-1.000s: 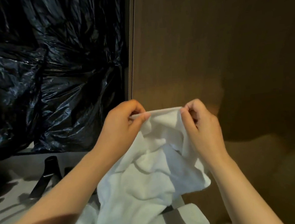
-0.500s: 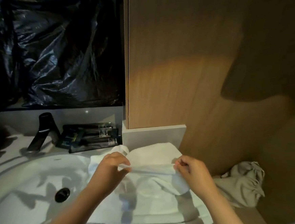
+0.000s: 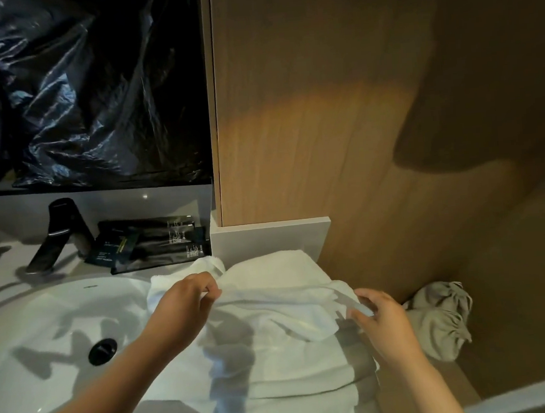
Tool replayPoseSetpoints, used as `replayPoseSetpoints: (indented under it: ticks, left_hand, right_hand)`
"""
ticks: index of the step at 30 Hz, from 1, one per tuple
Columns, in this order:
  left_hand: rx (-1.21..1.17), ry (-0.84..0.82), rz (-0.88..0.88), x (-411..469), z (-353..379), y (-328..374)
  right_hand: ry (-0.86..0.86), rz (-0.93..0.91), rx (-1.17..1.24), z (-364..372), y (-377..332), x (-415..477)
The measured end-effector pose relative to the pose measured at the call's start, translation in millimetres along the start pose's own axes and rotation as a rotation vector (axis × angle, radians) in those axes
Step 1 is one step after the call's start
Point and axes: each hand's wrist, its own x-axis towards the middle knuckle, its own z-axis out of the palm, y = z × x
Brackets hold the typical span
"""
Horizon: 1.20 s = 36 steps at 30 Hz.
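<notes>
Where there was writing: on the dark packets [image 3: 150,245] in the middle left of the frame, just beside the black tap [image 3: 58,233]. The pale print was too small to read.
Sink: the white sink [image 3: 45,322] filled the lower left. A tiny dark mark on its back rim was too small to read too.
Change: a second before, the white towel [image 3: 271,291] was held up high in front of the wooden wall [image 3: 322,104]. Half a second before, it was already low. Now the hands were wider apart and the towel was pulled out flatter.
Left hand: the left hand [image 3: 187,302] had curled fingers [image 3: 212,291] that pinched the towel's left end.
Right hand: the right hand [image 3: 384,319] held the towel's right corner between its thumb and fingers [image 3: 365,298].
Towel place: it lay stretched between the two hands in the lower middle of the frame, on top of a pile of folded towels [image 3: 294,377].
Nearby: a grey cloth bag [image 3: 443,320] sat at the lower right, near the right hand.
Up high: black plastic sheet [image 3: 76,91] filled the upper left.
</notes>
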Motion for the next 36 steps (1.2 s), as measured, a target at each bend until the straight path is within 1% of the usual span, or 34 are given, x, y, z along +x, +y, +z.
replayPoseSetpoints:
  ticks: [5,7,10,14,18,20,22,25,26,27,28,29,30,32,33,34,36]
  left_hand:
    - [0.014,0.01,-0.009,2,-3,5]
    - [0.009,0.028,-0.002,3,-4,9]
    - [0.008,0.045,-0.004,5,-3,14]
    - [-0.013,0.101,-0.065,7,-5,20]
    - [-0.159,0.187,-0.073,14,-17,34]
    - [-0.178,0.233,-0.02,18,-28,45]
    - [-0.187,0.317,0.048,22,-41,60]
    - [-0.223,0.453,0.088,26,-61,86]
    - [-0.234,0.484,0.117,28,-66,93]
    - [-0.224,0.502,0.151,29,-69,98]
    - [-0.188,0.499,0.178,30,-70,102]
    - [-0.133,0.468,0.188,31,-69,105]
    - [-0.069,0.412,0.178,31,-66,106]
    - [0.034,0.28,0.125,30,-52,103]
    - [0.053,0.225,0.097,27,-44,100]
    - [0.043,0.189,0.079,24,-37,97]
    - [-0.042,0.165,0.087,19,-27,92]
  right_hand:
    - [0.056,0.079,-0.015,2,11,4]
    - [0.074,0.084,-0.018,3,13,6]
    - [0.111,0.011,-0.014,1,14,8]
    - [0.209,-0.08,0.197,-9,-6,10]
    - [0.319,-0.212,0.267,-31,-44,16]
    - [0.399,-0.26,0.334,-45,-64,19]
    - [0.483,-0.32,0.393,-60,-84,20]
    - [0.613,-0.461,0.415,-80,-112,15]
    - [0.632,-0.505,0.416,-85,-118,13]
    - [0.608,-0.536,0.417,-90,-122,12]
    - [0.531,-0.546,0.41,-92,-125,12]
    - [0.403,-0.53,0.382,-94,-126,12]
    - [0.235,-0.488,0.324,-94,-126,12]
    - [-0.079,-0.364,0.153,-87,-122,10]
    - [-0.164,-0.314,0.093,-81,-120,7]
    - [-0.183,-0.291,0.076,-74,-120,4]
    - [-0.1,-0.324,0.152,-58,-121,-4]
